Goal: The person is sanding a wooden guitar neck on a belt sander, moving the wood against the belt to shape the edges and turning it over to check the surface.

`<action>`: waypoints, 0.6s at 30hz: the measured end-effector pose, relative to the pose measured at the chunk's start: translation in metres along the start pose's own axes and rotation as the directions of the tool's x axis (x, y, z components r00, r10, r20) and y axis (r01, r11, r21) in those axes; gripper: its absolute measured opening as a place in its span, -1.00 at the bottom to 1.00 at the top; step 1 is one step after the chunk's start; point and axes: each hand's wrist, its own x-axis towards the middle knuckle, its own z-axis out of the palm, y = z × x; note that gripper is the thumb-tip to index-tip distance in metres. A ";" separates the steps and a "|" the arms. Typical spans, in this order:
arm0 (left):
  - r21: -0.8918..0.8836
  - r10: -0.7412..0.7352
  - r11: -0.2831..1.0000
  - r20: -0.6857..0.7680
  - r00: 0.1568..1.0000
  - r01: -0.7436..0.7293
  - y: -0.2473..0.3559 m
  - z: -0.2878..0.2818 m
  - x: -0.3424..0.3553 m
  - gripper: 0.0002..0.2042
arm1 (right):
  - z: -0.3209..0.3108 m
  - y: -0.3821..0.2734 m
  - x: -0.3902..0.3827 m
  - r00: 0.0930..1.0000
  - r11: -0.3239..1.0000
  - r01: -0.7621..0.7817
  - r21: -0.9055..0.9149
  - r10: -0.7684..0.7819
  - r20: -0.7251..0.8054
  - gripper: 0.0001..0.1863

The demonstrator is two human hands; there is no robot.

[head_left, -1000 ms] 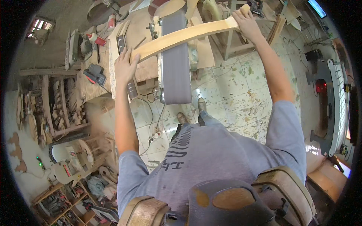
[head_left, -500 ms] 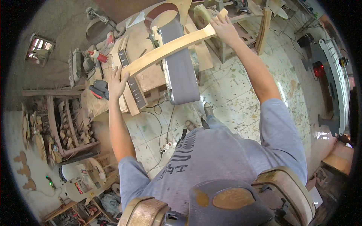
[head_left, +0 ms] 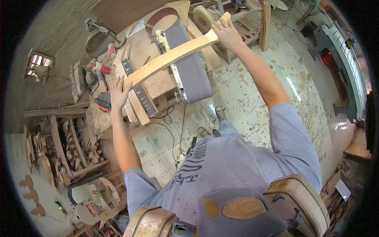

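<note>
Wood strip (head_left: 169, 59) farther left, lettered shirt (head_left: 229, 166)

Long curved pale wood pc. (head_left: 169, 59), diag. over grey sanding belt (head_left: 193, 81)

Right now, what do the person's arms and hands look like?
The left hand and right hand are bare, with no gloves. The left forearm and right forearm are uncovered too. The left sleeve and right sleeve are short, loose and grey-blue.
</note>
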 end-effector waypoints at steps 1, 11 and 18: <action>0.001 0.000 1.000 0.005 1.000 0.000 -0.001 -0.001 -0.001 -0.26 | -0.001 -0.003 -0.002 1.000 1.000 -0.006 -0.003 0.006 -0.001 -0.53; 0.039 0.017 0.999 0.025 1.000 -0.018 -0.028 -0.014 -0.022 -0.20 | -0.018 -0.033 -0.013 1.000 0.999 -0.014 0.038 0.014 0.011 -0.51; 0.086 0.076 0.993 0.015 0.997 -0.077 -0.036 -0.023 -0.042 -0.12 | -0.029 -0.057 -0.024 1.000 0.998 -0.016 0.060 0.014 0.018 -0.51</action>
